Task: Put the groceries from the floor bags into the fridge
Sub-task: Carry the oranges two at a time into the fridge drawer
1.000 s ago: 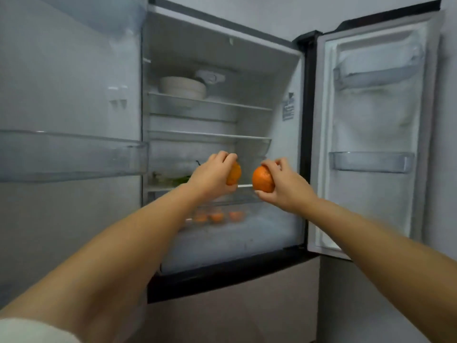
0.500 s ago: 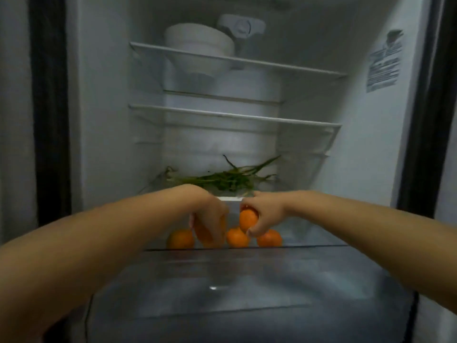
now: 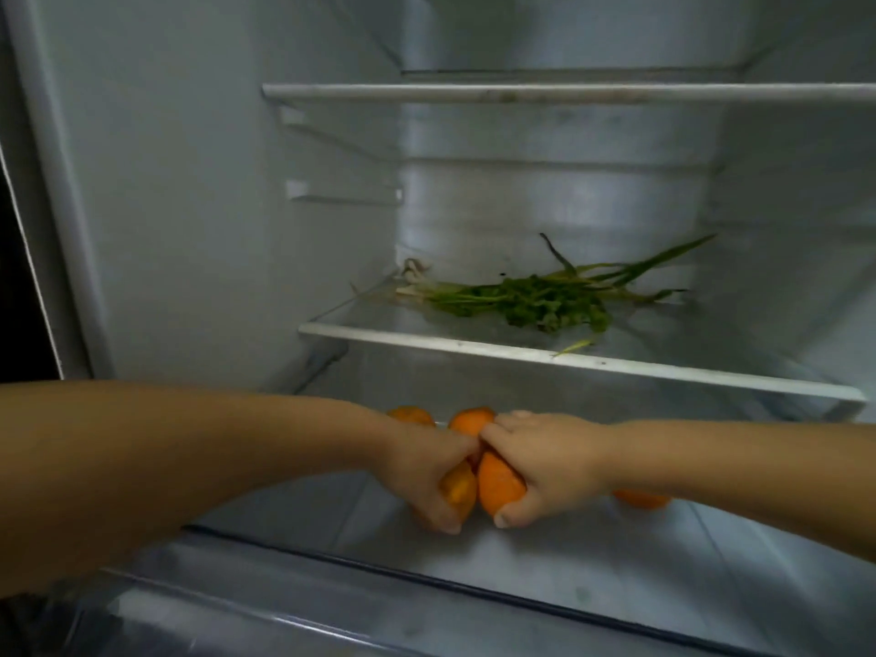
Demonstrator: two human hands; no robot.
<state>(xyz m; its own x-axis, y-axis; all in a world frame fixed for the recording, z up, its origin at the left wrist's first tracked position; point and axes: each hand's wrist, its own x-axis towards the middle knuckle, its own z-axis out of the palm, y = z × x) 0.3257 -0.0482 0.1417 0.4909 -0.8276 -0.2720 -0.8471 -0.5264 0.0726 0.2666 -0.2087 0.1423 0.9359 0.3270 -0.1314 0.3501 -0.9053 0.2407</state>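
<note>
Both my arms reach into the open fridge, under the lowest glass shelf [image 3: 545,358]. My left hand [image 3: 422,471] is shut on an orange [image 3: 460,488], low over the compartment floor. Right beside it, my right hand [image 3: 550,462] is shut on a second orange [image 3: 497,481]; the two fruits nearly touch. Three more oranges lie behind: one at the back left [image 3: 410,414], one in the middle [image 3: 469,422], one partly hidden behind my right forearm [image 3: 640,499].
A bunch of green herbs [image 3: 535,296] lies on the glass shelf above my hands. Another shelf [image 3: 545,93] sits higher up. The fridge's left wall [image 3: 213,206] is close. A clear drawer lid [image 3: 426,609] spans the foreground below my arms.
My head and both hands have moved deeper into the fridge. The two held oranges have come down from shelf height to just above the compartment floor, in front of the lying oranges.
</note>
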